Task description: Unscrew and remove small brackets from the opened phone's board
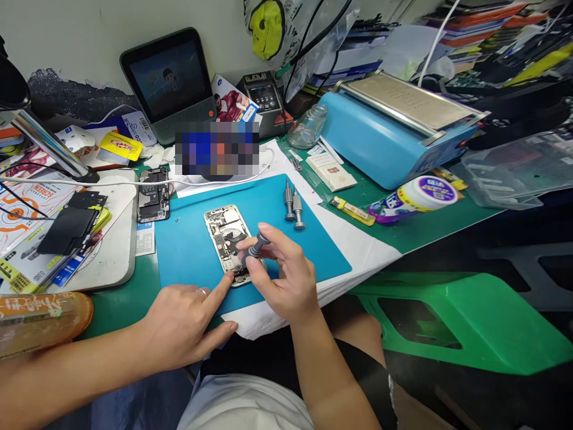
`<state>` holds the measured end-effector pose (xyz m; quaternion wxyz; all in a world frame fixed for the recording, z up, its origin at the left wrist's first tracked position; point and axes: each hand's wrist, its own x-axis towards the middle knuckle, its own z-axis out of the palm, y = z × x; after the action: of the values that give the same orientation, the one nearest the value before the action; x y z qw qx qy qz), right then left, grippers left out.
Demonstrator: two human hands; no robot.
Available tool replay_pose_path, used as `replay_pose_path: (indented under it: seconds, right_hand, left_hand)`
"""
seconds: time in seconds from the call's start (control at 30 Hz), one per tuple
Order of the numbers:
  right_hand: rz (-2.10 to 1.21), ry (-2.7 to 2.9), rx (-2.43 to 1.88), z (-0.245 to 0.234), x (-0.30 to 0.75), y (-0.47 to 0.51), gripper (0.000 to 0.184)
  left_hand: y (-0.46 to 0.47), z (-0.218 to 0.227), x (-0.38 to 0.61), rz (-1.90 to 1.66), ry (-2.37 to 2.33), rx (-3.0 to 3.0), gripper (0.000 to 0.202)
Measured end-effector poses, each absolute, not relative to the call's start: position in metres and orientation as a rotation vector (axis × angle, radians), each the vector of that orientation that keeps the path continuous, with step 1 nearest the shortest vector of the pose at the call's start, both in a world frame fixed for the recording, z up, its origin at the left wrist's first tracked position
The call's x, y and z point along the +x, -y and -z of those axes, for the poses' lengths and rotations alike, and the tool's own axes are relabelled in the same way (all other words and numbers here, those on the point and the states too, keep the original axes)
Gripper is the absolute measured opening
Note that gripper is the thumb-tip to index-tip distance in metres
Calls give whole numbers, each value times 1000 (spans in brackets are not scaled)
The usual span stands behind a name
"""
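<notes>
An opened smartphone [220, 222] lies on a blue work mat [188, 251], its inner boards and parts exposed. My right hand [289, 278] grips a short grey screwdriver [255, 248] between thumb and fingers, tilted over the phone's lower half. Its tip is too small to make out. With the index finger stretched out, my left hand [179, 319] touches the phone's lower left edge; the thumb is held apart and nothing is in that hand. Two more grey screwdrivers, one [289, 202] beside the other [298, 212], lie at the mat's upper right.
Left of the mat are a phone part with a battery [153, 194] and a white board [125, 257]. A tablet-like screen [168, 74] stands behind. To the right are a cigarette pack [331, 171], a tub [414, 197] and a blue machine [380, 140]. A green stool [483, 316] stands below.
</notes>
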<state>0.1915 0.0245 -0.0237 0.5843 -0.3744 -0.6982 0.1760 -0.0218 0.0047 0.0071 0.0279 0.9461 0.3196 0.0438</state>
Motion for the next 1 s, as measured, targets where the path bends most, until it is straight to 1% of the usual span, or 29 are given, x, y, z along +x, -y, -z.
replay_pose_path:
  seconds: [0.13,0.33,0.5,0.7,1.0]
  right_hand:
    - [-419,1624,-857,24,192,-24,65]
    - [-429,1618,-872,23,192,-24,61]
    - [-440,1619,-857,23,191,-24,64]
    - [-435,1616,-877,23,191,-24,60]
    - [-434,1617,-862,23,191,-24,63]
  left_hand:
    - [-5,-7,-22,-136,-990,2918,61]
    - [-4,-6,-23,-141,-981,2917,60]
    - [-5,-7,-22,-133,-981,2913,61]
    - [-6,-8,-21,-119,-996,2908,62]
    - [-6,-7,-22,-162,-991,2928,62]
